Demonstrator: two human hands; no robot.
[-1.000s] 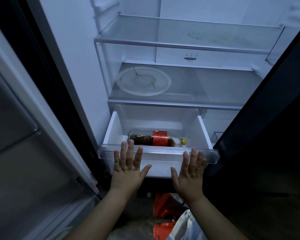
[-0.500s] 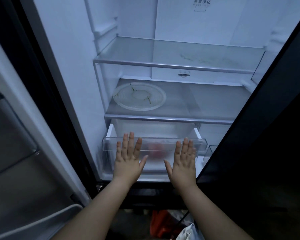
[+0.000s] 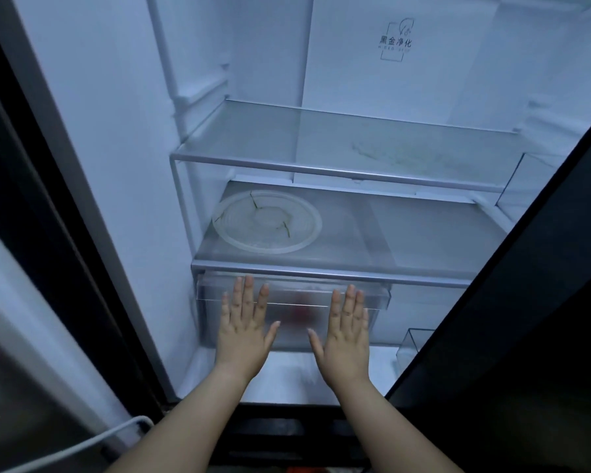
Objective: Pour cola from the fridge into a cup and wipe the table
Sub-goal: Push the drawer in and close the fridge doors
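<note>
Cola [image 3: 301,310] was only a red blur behind the drawer [image 3: 376,295], between your flat, slightly spread fingers [image 3: 249,295]. It probably was heavy and slippery; you should have gripped its middle.

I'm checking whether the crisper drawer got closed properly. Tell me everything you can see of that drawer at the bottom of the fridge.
The crisper drawer is translucent frosted plastic with a clear upper lip, and sits pushed in beneath the lowest glass shelf, its front about flush with the shelf's edge. A blurred red patch shows through its front; what it is cannot be told. The left hand and right hand press flat against its front, fingers spread upward.
</note>
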